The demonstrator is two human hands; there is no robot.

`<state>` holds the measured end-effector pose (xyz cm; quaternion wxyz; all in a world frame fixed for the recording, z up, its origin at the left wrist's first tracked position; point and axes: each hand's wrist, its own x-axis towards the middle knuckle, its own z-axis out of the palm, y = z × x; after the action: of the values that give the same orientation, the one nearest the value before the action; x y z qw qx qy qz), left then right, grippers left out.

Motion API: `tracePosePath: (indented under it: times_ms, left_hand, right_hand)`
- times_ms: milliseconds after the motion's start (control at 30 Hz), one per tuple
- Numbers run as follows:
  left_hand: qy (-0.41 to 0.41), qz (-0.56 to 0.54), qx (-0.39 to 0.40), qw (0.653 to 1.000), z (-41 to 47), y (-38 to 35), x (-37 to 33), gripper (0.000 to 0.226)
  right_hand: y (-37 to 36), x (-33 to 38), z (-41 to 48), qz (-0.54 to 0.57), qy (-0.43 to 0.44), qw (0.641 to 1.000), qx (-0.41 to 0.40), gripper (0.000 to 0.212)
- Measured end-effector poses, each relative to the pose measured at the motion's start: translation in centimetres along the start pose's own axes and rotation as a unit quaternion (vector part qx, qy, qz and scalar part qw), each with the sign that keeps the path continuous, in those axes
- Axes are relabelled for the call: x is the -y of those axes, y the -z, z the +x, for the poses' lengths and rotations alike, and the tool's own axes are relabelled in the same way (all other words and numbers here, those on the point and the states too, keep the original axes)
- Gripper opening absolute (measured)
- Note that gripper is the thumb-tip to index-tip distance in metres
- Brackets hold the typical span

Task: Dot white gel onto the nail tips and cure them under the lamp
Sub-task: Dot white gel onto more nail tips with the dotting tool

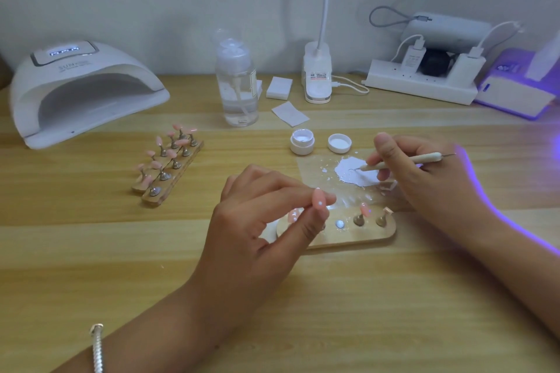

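My left hand (266, 221) pinches a pink nail tip (318, 197) on its stand, held above the left end of a wooden holder (363, 235). Two more stands (360, 216) remain on that holder, one carrying a pink tip. My right hand (424, 172) grips a dotting tool (406, 161) like a pen, its point resting in a puddle of white gel (354, 174) on a clear sheet. The open gel jar (302, 145) and its lid (339, 142) sit just behind. The white curing lamp (78, 91) stands at the far left.
Two wooden strips with several pink tips (169, 160) lie left of centre. A pump bottle (236, 82), wipes (278, 87), a clip lamp base (316, 76), a power strip (421, 82) and a glowing purple device (515, 91) line the back.
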<state>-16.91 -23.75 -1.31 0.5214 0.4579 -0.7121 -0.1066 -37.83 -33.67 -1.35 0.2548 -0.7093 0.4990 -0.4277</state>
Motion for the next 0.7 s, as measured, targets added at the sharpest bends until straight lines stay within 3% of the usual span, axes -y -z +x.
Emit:
tracePosePath:
  times_ms: [700]
  left_hand:
    - [-0.005, 0.0, 0.004, 1.0, 0.03, 0.03, 0.08, 0.01]
  right_hand:
    - [-0.31, -0.86, -0.04, -0.025, 0.032, 0.999, 0.0, 0.038]
